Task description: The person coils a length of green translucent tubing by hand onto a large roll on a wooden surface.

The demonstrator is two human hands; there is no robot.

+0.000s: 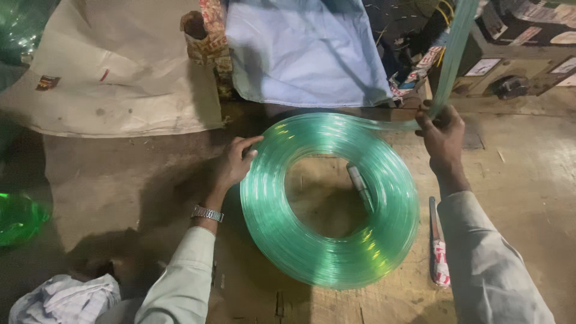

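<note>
A large flat coil of translucent green plastic tubing (329, 252) lies on a worn wooden surface (120, 180). My left hand (236, 161), with a metal watch on the wrist, rests flat against the coil's left outer edge, fingers apart. My right hand (443, 135) grips the loose run of green tube (454, 48) that rises from the coil's top right toward the upper edge of the view. A small pale tool (360, 186) lies inside the coil's hole.
A knife-like tool with a red and white handle (438, 252) lies right of the coil. Behind are a brown sack (120, 72), a light blue cloth (300, 48) and a machine with wires (522, 54). More green tubing (18, 219) sits at far left, a white rag (66, 297) at bottom left.
</note>
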